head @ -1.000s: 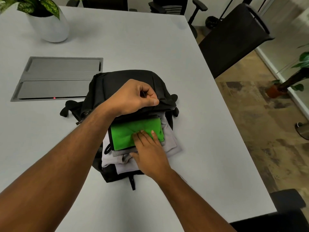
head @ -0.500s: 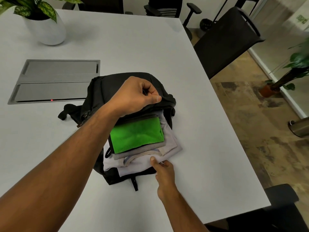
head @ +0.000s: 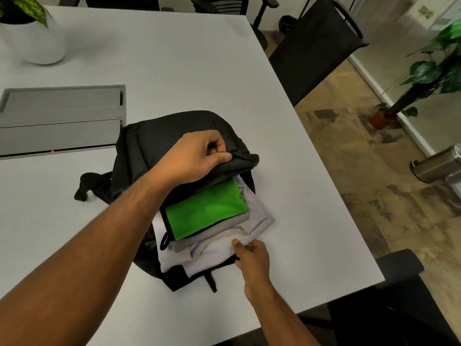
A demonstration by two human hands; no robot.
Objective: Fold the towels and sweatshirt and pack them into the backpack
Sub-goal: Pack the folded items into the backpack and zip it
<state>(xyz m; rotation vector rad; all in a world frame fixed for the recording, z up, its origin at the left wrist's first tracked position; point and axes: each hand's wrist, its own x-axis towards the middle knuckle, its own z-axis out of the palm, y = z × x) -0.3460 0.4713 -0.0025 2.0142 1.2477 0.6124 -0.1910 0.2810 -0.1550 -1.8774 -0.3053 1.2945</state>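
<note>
Left hand [head: 197,157] grips the black backpack [head: 149,146] flap up, right hand [head: 252,255] pinches the pale sweatshirt [head: 217,253] edge beneath the green towel [head: 207,208] on the table [head: 174,58].

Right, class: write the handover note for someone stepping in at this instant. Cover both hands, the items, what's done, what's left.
Left hand grips the backpack flap, holding it open.
Right hand pinches the near edge of the pale sweatshirt.
Folded stack sits partly inside: green towel on top, grey towel beneath, sweatshirt lowest.
Done: folding.
Left: push the stack fully in, probably then close the backpack.
</note>
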